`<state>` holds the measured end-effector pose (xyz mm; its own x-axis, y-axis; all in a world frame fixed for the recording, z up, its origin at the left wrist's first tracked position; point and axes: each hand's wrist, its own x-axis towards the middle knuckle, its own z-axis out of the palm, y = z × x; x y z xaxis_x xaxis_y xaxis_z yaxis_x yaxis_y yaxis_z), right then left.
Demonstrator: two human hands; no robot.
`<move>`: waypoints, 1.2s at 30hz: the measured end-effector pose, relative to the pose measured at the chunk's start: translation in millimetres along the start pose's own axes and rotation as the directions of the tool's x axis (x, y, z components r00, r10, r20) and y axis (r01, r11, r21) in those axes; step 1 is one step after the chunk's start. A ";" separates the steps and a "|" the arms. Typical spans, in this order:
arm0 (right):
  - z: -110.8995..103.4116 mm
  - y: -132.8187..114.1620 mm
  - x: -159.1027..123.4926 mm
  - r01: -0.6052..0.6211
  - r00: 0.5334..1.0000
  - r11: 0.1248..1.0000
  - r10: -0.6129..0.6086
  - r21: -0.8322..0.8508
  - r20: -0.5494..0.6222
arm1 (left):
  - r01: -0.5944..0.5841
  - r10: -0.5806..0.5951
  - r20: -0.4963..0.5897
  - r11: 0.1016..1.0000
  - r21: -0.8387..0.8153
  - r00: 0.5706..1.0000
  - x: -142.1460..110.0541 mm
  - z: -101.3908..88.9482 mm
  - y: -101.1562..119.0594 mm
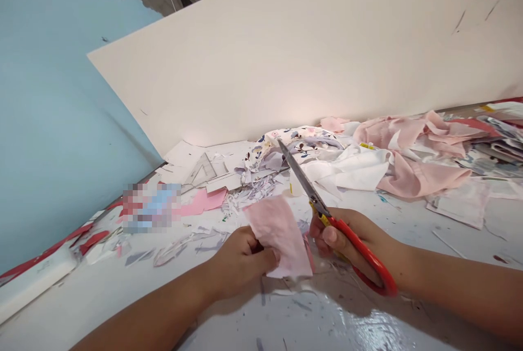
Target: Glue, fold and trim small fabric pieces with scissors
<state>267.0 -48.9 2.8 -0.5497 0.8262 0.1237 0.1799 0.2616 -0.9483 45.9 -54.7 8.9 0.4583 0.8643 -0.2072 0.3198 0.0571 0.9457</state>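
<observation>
Between the thumb and fingers of my left hand is a pale pink piece of cloth, roughly rectangular and held upright above the table. My right hand grips a pair of scissors with red handles, its fingers wrapped round them. The metal blades point up and away to the left and look shut. They are apart from the pink piece, to its upper right. Something yellow shows by the right fingers, and I cannot make out what it is. A reddish strip partly shows behind the pink piece.
A white table carries scattered scraps. Behind my hands lie floral fabric, white cloth and pink cloth. A clear set square and pink paper lie left of centre. A white panel stands along the back.
</observation>
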 end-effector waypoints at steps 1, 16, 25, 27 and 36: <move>0.9 -1.9 -0.2 0.022 1.000 0.999 -0.022 0.046 0.013 | -0.011 0.010 0.059 1.000 0.006 0.998 -0.5 -1.0 0.7; -3.9 -9.9 4.2 -0.219 0.950 0.974 0.197 -0.065 -0.243 | -0.023 0.043 0.091 0.977 -0.213 0.995 5.9 -12.3 1.2; -2.7 -2.1 -0.1 -0.122 0.972 0.992 0.115 -0.023 -0.204 | -0.052 0.013 -0.330 0.993 -0.108 0.944 10.8 -9.7 3.3; -5.2 -1.9 -2.7 -0.027 0.991 0.986 0.005 -0.165 -0.131 | -0.084 0.017 -0.396 0.985 -0.151 0.918 12.1 -12.5 3.4; -12.8 -4.6 -1.0 0.025 0.996 0.680 -0.083 -0.733 -0.043 | -0.151 -0.015 -0.453 0.933 -0.328 0.891 16.1 -14.2 -0.3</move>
<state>277.2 -44.5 10.8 -0.5268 0.8225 0.2144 0.7067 0.5640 -0.4272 41.4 -33.6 8.9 0.0282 0.9960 -0.0852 -0.0425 0.0864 0.9954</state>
